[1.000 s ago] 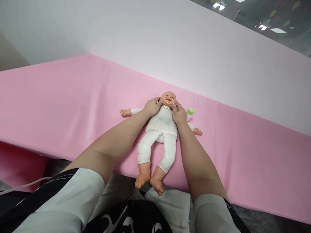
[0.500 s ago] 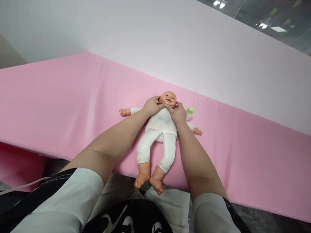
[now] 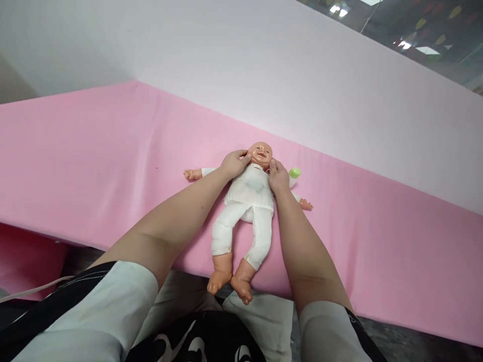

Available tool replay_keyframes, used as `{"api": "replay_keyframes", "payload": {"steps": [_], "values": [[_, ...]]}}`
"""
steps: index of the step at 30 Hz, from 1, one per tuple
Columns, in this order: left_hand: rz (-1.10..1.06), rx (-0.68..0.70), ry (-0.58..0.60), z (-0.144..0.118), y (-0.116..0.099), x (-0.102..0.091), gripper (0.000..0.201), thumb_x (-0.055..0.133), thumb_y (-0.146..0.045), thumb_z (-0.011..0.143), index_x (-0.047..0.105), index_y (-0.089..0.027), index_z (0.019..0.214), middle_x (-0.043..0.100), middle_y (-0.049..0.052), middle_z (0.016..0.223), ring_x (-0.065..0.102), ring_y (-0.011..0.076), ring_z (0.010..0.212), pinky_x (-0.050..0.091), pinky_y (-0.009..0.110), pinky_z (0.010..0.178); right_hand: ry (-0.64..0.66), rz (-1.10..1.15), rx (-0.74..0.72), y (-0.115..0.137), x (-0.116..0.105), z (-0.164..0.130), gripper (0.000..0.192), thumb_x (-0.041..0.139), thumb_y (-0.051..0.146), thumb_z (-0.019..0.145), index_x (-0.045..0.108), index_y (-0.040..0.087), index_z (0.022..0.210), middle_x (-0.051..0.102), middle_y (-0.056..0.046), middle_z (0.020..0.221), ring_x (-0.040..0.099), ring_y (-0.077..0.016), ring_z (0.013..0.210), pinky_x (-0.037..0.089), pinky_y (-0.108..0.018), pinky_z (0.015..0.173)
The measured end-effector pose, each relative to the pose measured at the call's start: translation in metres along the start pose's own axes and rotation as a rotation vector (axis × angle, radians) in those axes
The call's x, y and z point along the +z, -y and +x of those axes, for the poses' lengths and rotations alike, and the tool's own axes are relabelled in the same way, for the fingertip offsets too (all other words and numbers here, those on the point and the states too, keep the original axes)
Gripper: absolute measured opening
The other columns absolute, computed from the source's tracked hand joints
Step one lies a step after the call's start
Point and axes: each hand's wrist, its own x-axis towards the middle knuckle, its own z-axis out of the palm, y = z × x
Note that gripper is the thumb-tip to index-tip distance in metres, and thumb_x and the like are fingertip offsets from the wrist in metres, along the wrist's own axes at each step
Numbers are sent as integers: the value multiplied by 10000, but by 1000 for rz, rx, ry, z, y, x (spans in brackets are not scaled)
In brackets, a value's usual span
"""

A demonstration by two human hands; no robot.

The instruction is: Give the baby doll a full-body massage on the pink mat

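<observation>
A baby doll (image 3: 249,193) with a soft white cloth body and hard plastic head, hands and feet lies on its back. Its head points away from me and its feet reach over the near edge of the pink surface. My left hand (image 3: 235,164) grips one side of the doll's head by the cheek and neck, fingers tucked partly behind it. On the opposite side my right hand (image 3: 278,176) holds the head the same way, thumb near the jaw. The doll's arms are spread out sideways, and its neck shows between my thumbs.
Just right of my right hand stands a small bottle with a light green top (image 3: 295,173), its lower part partly hidden. The pink-covered surface (image 3: 396,251) runs along a pale wall (image 3: 211,60). A thin pale cable (image 3: 37,289) crosses at lower left.
My thumbs have moved apart, from meeting under the doll's chin to the sides of its jaw, uncovering the neck. The doll lies in nearly the same place.
</observation>
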Motion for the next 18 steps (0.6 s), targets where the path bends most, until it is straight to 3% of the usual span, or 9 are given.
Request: {"api": "replay_keyframes", "payload": {"steps": [4, 9, 13, 18], "values": [[36, 1, -5, -4, -5, -1, 505, 504, -530, 1024, 753, -178, 1288, 790, 104, 1200, 720, 260, 1080, 535, 376, 991, -22, 37, 148, 13, 0, -4, 590, 468, 693, 1022, 679, 232, 1324, 782, -113, 1218, 733, -264, 1097, 549, -446, 1031], [196, 2, 16, -14, -21, -3, 651, 748, -616, 847, 704, -219, 1360, 775, 86, 1273, 722, 300, 1099, 543, 381, 964, -32, -49, 188, 27, -2, -6, 744, 751, 770, 801, 656, 224, 1298, 786, -116, 1144, 740, -290, 1035, 559, -454, 979], [270, 10, 16, -12, -20, -2, 588, 663, -579, 923, 692, -203, 1374, 764, 102, 1296, 717, 308, 1116, 538, 399, 988, -22, -84, 175, 25, -2, -6, 653, 717, 718, 869, 655, 232, 1301, 786, -110, 1144, 741, -280, 1010, 562, -441, 961], [300, 64, 9, -6, -10, 0, 535, 458, -522, 1041, 675, -204, 1413, 727, 114, 1385, 677, 299, 1220, 495, 408, 1080, 12, -110, 65, 21, -3, -6, 453, 507, 562, 1055, 670, 241, 1329, 796, -96, 1159, 740, -275, 1046, 550, -421, 997]]}}
